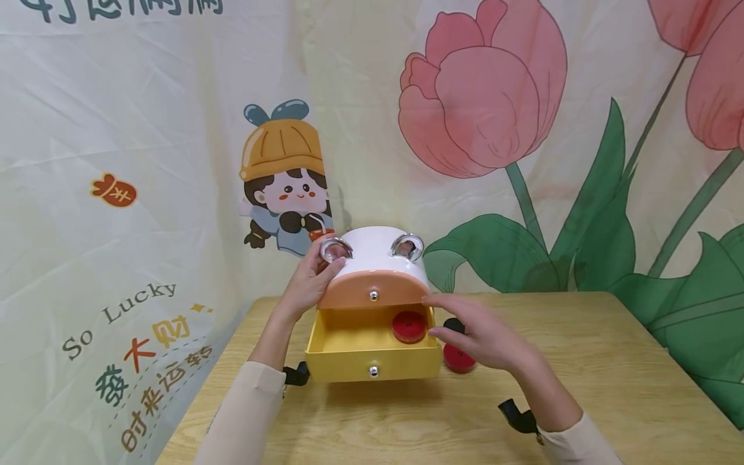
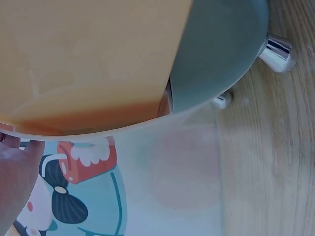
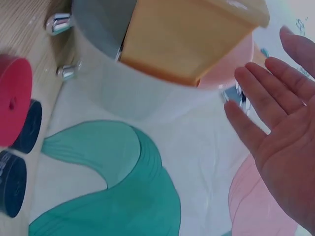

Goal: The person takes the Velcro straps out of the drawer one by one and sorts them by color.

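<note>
A small drawer box with a white domed top [image 1: 372,248] and two silver-rimmed eyes stands on the table. Its peach upper drawer [image 1: 372,289] is pushed in, while the yellow lower drawer [image 1: 343,365] is pulled out. One thick red disc [image 1: 409,327] lies inside at the right. My left hand [image 1: 308,281] grips the box's upper left side, thumb in front and fingers by the left eye. Beside the box's right side, my right hand [image 1: 485,332] holds nothing, its fingers extended; the right wrist view shows its palm.
Right of the drawer, another red disc [image 1: 459,359] lies on the wooden table [image 1: 581,361], partly behind my right hand. Dark discs [image 3: 12,184] lie near it. A printed cloth with tulips [image 1: 494,97] hangs behind the table. Silver feet [image 3: 59,23] support the box.
</note>
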The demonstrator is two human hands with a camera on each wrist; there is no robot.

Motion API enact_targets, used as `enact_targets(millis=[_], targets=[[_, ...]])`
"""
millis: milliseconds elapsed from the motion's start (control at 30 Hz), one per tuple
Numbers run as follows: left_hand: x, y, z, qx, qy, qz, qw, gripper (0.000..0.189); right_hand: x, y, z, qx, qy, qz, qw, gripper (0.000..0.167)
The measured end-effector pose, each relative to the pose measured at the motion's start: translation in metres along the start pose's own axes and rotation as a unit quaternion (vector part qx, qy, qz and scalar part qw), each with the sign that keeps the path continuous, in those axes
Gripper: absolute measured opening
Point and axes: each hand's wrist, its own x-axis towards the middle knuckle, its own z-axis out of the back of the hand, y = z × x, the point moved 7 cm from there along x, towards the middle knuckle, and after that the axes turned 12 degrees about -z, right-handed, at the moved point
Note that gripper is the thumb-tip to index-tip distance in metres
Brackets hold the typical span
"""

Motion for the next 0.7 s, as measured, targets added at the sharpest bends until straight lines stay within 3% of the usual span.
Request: enact_targets(millis=[267, 467, 700], targets=[[0.001, 0.004, 0.000, -0.004, -0.001, -0.002, 1.0000, 0.060, 0.018, 0.006, -0.019, -0.026, 0.070, -0.008, 0.9971, 0.047], [0.001, 0.000, -0.002, -0.014, 0.003, 0.012, 0.9998, 0.061, 0.026, 0.008, -0.025, -0.036, 0.094, -0.001, 0.9949, 0.043], [0.001, 0.006, 0.000, -0.009, -0.004, 0.003, 0.9999, 0.060, 0.031, 0.011, -0.028, -0.055, 0.108, 0.001, 0.9926, 0.042]])
